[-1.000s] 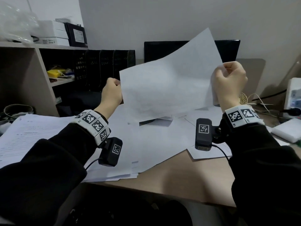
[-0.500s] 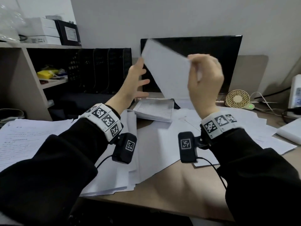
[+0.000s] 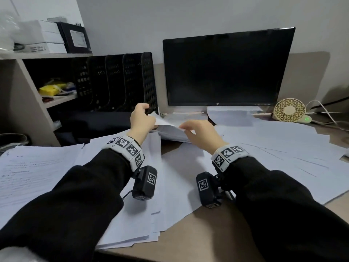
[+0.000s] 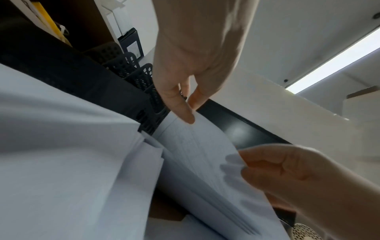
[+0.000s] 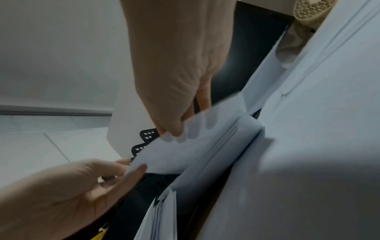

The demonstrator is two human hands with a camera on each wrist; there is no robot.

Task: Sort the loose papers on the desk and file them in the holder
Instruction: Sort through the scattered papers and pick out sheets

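left hand: fingers pinch sheet corner | right hand: fingers pinch sheet edge

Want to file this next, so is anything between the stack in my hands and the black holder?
Nothing visible. Left hand and right hand hold the paper stack beside the holder; only open air lies between them.
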